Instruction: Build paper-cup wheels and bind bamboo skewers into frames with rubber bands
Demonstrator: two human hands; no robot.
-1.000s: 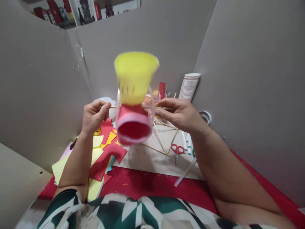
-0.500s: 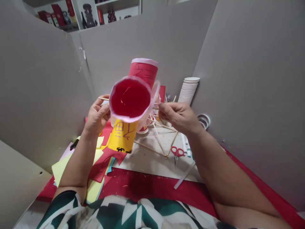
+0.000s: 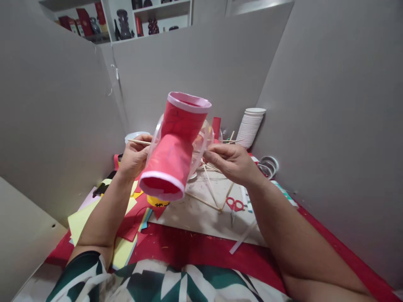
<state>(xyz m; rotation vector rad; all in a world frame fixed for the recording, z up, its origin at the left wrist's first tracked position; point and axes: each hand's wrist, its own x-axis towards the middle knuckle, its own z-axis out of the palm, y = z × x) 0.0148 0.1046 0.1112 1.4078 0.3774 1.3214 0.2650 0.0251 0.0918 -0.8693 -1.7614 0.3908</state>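
While held up over the board (image 3: 197, 220), apart from it, and set between left hand (image 3: 135, 159) and right hand (image 3: 231, 163): a row of two red cups, upper cup (image 3: 185, 121) and lower cup (image 3: 170, 159), narrow ends meeting at a waist. Steep along the row's long axis, from a mouth high and to the right down to a mouth low and to the left. Beneath the lower cup, part of a yellow cup (image 3: 157, 202), the rest hidden. To either side of the row, a left ring (image 3: 155, 134) and a right ring (image 3: 197, 156), both clear.

Crosswise to that axis, nearly level from side to side: the stick (image 3: 138, 141). In the left hand, a closed grip on that stick, with a short tip poking out on the outer side. In the right hand, a closed pinch just beside the right ring, most likely on the same stick; contact hidden by the fingers.

Nearer to the lower mouth, the left hand; nearer to the upper mouth, the right. From either grip, inward to the waist, at about the same height.

Down on the board: scissors (image 3: 233, 209), just beside a frame (image 3: 204, 202) of thin sticks. Beyond the right hand, a stack (image 3: 251, 128) of white cups.
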